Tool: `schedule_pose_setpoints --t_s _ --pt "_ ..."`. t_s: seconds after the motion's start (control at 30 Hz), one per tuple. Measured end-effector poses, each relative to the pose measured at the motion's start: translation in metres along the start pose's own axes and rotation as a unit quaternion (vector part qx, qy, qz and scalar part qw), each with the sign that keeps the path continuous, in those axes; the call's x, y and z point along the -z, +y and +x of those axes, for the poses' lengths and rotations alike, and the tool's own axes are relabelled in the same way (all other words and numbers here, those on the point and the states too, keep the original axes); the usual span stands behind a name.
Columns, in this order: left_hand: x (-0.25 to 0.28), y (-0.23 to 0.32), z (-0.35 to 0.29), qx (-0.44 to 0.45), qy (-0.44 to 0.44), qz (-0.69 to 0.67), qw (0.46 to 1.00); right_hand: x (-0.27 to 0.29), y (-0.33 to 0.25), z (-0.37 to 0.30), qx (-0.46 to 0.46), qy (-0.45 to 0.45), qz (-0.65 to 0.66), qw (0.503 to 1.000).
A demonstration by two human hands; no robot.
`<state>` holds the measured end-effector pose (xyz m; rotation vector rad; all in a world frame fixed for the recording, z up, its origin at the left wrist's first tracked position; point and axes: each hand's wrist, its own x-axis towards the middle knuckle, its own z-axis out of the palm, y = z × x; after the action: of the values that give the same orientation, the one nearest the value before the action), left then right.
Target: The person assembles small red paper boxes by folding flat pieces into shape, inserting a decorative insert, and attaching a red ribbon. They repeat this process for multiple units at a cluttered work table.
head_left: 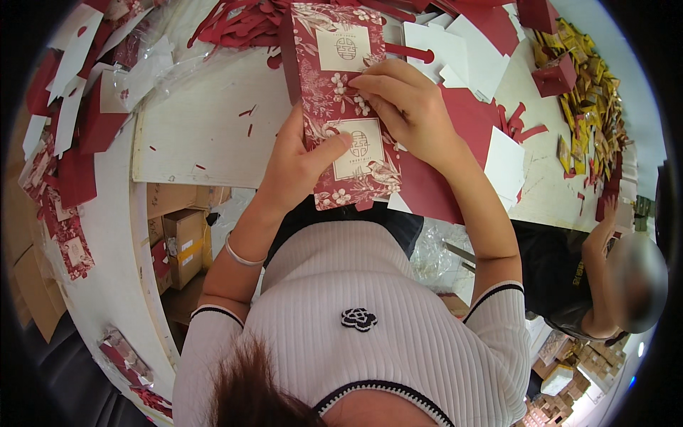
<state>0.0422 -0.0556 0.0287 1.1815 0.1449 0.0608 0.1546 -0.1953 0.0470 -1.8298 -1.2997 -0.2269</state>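
A red floral gift box (331,92) with two cream panels stands tilted up in front of me, over the near edge of the table. My left hand (302,160) grips its lower left side, the thumb lying across the lower cream panel. My right hand (409,107) is at the box's right side, its thumb and fingertips drawn together against the printed face between the panels. Whatever those fingertips pinch is too small or hidden to make out. Beyond the right edge of the box, a red paper strip (409,51) with a rounded end sticks out.
A pile of red paper strips (238,25) lies at the far side of the white table (206,128). Flat red and white box blanks (445,178) lie to the right, near yellow packets (587,92). Folded boxes (99,121) sit at the left. Another person (597,277) is at the right.
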Motion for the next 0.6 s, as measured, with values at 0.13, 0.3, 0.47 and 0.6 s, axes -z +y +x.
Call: schedule_pose_setpoints --t_s 0.13,0.3,0.47,0.6 --pt "0.000 0.004 -0.001 0.021 -0.001 -0.030 0.999 0.003 -0.002 0.003 -0.103 -0.011 0.113 0.988" --pt "0.001 0.007 0.001 0.026 -0.013 -0.042 0.999 0.002 -0.005 0.005 -0.012 -0.014 0.027 0.999" --pt "0.000 0.000 0.000 0.032 0.014 -0.078 0.996 0.012 -0.015 0.013 -0.073 -0.106 -0.025 0.991" --pt "0.005 0.011 0.006 0.096 -0.002 -0.331 0.939 0.011 -0.010 0.014 -0.110 -0.100 0.072 0.986"
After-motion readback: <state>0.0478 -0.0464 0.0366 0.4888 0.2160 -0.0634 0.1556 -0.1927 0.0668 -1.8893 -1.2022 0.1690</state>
